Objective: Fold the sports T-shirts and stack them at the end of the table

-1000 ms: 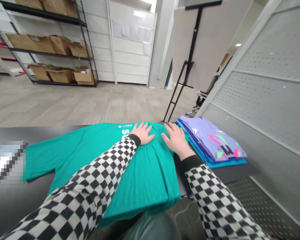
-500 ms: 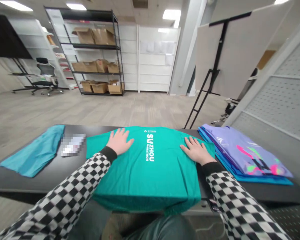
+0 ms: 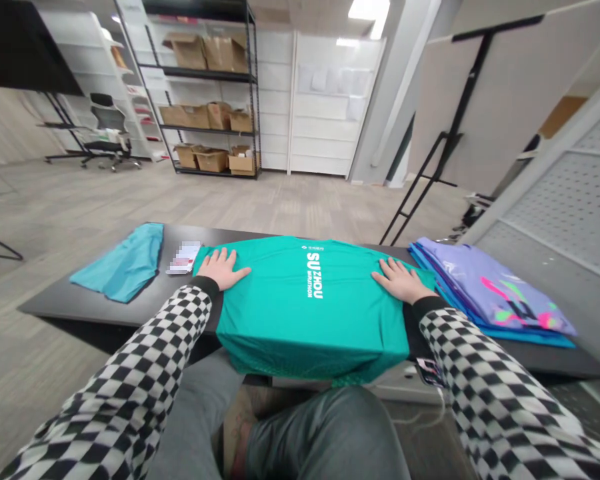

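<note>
A teal green T-shirt (image 3: 305,313) with white lettering lies folded into a rectangle on the black table (image 3: 100,310), its lower end hanging over the near edge. My left hand (image 3: 221,268) lies flat and open on the shirt's left edge. My right hand (image 3: 401,281) lies flat and open on its right edge, fingers spread. Both sleeves are black-and-white checked.
A stack of folded shirts (image 3: 490,293), lilac on top, sits at the table's right. A folded light blue garment (image 3: 123,263) and a small card (image 3: 183,258) lie at the left. Behind stand shelves with cardboard boxes (image 3: 210,113), an office chair (image 3: 105,130) and a board on a stand (image 3: 460,107).
My hands moved from close together at the shirt's middle out to its left and right edges. The shirt now lies as a narrower folded rectangle, and the view has swung left.
</note>
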`<action>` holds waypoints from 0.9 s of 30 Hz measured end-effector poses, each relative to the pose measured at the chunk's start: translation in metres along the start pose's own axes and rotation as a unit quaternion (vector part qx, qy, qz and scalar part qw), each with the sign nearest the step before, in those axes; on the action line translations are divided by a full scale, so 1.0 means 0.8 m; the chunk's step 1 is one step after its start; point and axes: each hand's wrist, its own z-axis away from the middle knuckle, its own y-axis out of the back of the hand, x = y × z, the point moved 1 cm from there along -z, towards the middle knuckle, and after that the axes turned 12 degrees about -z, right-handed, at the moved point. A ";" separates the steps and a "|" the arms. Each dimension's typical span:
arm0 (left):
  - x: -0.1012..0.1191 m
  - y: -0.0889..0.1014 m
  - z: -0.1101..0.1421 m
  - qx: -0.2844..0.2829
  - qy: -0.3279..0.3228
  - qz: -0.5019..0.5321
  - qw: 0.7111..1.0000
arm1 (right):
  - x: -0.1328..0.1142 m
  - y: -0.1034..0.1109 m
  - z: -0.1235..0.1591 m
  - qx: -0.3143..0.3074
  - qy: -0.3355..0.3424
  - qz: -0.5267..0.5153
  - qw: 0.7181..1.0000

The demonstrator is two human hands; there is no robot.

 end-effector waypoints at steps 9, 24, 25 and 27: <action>0.001 0.006 -0.021 -0.011 0.010 0.006 1.000 | -0.008 0.006 -0.013 -0.014 0.001 -0.010 1.000; 0.024 0.031 0.089 0.285 -0.134 0.126 0.941 | -0.056 0.040 0.076 0.179 0.146 -0.034 0.972; 0.031 0.027 0.108 0.257 -0.162 0.123 0.945 | -0.063 0.032 0.105 0.176 0.168 -0.034 0.969; 0.045 0.014 0.142 0.185 -0.220 0.098 0.953 | -0.071 0.009 0.160 0.115 0.203 -0.028 0.972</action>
